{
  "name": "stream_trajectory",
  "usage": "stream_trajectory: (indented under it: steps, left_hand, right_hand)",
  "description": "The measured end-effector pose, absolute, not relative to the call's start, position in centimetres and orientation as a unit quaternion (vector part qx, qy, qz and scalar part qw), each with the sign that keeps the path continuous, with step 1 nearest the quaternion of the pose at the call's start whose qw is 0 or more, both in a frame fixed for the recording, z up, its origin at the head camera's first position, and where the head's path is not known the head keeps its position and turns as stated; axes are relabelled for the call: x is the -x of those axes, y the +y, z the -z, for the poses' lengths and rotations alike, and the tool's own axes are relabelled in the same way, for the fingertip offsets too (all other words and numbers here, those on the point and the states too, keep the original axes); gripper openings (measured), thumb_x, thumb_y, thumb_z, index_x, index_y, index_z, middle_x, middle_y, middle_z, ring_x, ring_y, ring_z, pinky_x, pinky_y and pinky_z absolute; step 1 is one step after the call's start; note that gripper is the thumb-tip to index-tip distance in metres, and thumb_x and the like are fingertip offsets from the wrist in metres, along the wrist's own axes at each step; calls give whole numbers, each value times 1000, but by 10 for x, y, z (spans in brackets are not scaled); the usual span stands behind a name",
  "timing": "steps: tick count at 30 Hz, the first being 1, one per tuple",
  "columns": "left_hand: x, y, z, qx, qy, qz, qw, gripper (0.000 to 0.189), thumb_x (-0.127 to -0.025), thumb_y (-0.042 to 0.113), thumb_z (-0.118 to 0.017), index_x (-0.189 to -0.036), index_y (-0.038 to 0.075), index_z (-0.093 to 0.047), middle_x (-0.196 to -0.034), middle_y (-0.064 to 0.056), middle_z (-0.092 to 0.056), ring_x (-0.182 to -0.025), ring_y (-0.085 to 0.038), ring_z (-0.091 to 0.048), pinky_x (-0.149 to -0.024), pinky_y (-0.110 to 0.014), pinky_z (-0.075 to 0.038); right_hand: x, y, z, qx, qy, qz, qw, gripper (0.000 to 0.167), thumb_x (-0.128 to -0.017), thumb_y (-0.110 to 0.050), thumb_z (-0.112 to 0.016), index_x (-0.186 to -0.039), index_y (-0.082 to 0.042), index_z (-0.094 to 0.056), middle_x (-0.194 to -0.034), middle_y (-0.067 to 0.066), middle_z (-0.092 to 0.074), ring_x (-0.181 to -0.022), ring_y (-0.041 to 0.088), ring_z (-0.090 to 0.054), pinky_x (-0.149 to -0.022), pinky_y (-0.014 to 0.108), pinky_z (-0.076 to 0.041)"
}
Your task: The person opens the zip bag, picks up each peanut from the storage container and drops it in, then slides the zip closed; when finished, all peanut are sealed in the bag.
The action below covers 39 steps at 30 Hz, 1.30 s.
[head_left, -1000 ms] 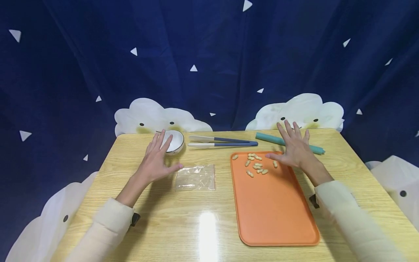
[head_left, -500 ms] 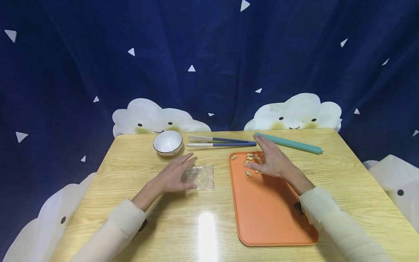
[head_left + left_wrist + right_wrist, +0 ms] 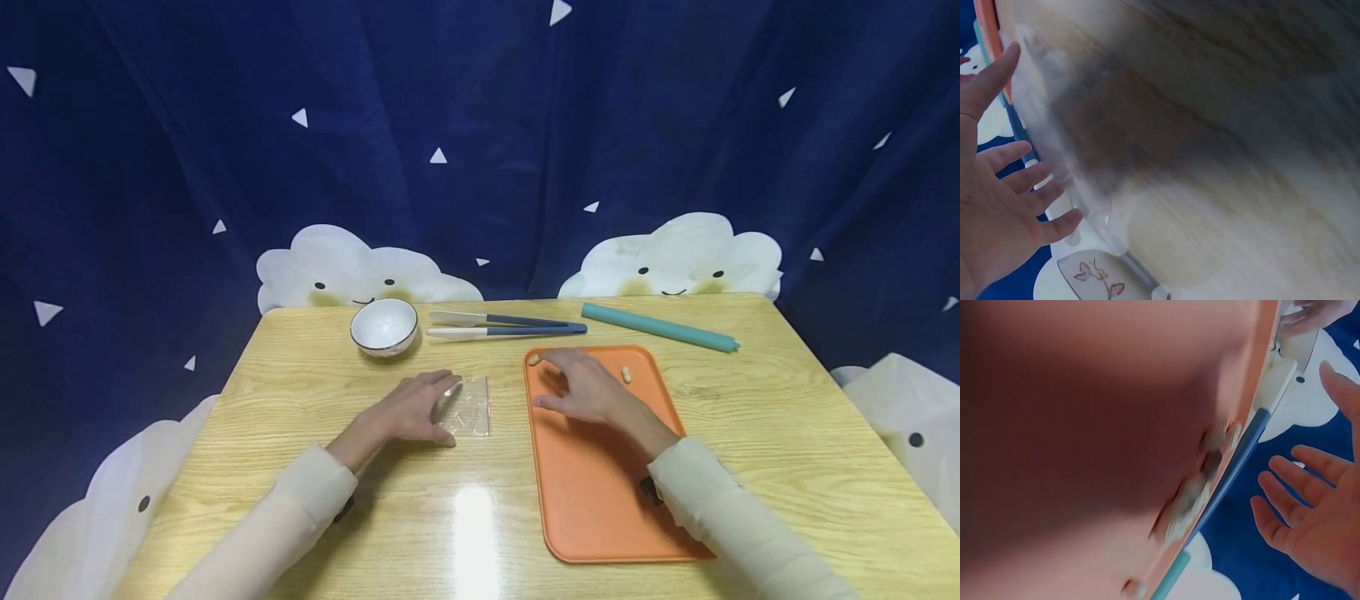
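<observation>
My left hand (image 3: 416, 410) hovers at the left side of a small clear plastic bag (image 3: 474, 408) lying on the table, covering part of it. Its fingers are spread and hold nothing in the left wrist view. Over the far part of an orange tray (image 3: 592, 508) is my right hand (image 3: 592, 390), with fingers extended and apart. Beneath it, most of the peanuts (image 3: 1188, 495) are hidden in the head view but show as a blurred cluster in the right wrist view. One peanut (image 3: 626, 375) lies to the right of that hand, another near the tray's far left corner.
A white bowl (image 3: 384, 327) with a dark rim stands at the back left; its side bears a plant pattern. Blue-and-white tongs (image 3: 517, 331) lie behind the bag and tray. A teal stick (image 3: 660, 327) lies along the back right. A dark blue curtain (image 3: 480, 150) hangs behind the table.
My left hand has come from near the bowl down and right to the bag. The right hand has moved left and nearer, from beside the teal stick to over the peanuts.
</observation>
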State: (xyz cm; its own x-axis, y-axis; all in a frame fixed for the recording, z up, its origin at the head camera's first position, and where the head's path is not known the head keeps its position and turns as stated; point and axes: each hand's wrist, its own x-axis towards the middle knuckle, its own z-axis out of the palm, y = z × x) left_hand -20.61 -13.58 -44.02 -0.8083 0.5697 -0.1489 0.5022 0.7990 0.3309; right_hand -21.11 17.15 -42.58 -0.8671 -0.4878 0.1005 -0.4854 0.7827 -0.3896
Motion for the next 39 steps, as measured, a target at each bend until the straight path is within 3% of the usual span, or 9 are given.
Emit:
stream_trajectory:
  steps: [6,10,16,20,29,34,39]
  left_hand:
    - [207,-133,443,-273,946,-119,127,93,-70,42,-80,-147,15,-35,-147,-15,-40,-136,-34,-36,-109,-57,-28]
    - [208,-132,443,-274,948,-120,114,93,-68,41,-82,-146,16,-36,-141,-13,-45,-131,-32,-41,-106,-52,-33]
    - [209,-130,445,-269,947,-139,105,95,-66,40,-83,-145,14,-38,-132,-13,-48,-121,-29,-46,-101,-47,-37]
    - [208,-129,445,-260,947,-157,107,96,-66,40,-83,-146,14,-36,-134,-13,-47,-125,-30,-44,-105,-50,-35]
    - [205,-128,439,-257,942,-193,94,97,-67,38,-83,-147,16,-33,-134,-12,-50,-127,-30,-44,-108,-53,-31]
    - [204,-126,437,-259,939,-209,83,98,-67,40,-82,-148,17,-32,-133,-9,-50,-126,-29,-45,-109,-55,-30]
    - [201,-124,438,-259,935,-230,73,98,-67,39,-83,-147,17,-32,-131,-6,-50,-123,-25,-47,-108,-53,-32]
  right_hand:
    - [210,157,428,252,937,235,53,66,-83,-44,-69,-132,-4,-53,-137,14,-53,-126,34,-49,-104,51,-38]
    - [210,151,430,261,930,255,53,59,-84,-40,-68,-128,-3,-56,-130,13,-59,-117,31,-57,-98,47,-45]
    - [209,144,431,263,920,282,63,54,-86,-36,-68,-127,-3,-58,-125,12,-62,-113,30,-59,-95,46,-47]
    - [209,141,433,257,915,303,75,50,-87,-33,-67,-126,-3,-58,-123,12,-63,-111,30,-60,-94,45,-48]
    - [211,134,439,219,884,398,110,32,-91,-21,-62,-115,0,-64,-98,6,-70,-90,18,-65,-78,32,-53]
    - [211,132,441,198,850,466,149,31,-92,-21,-61,-114,1,-65,-99,13,-71,-89,26,-68,-75,34,-55]
    - [211,127,440,177,793,546,203,30,-93,-14,-59,-114,7,-63,-103,22,-70,-93,34,-69,-81,44,-55]
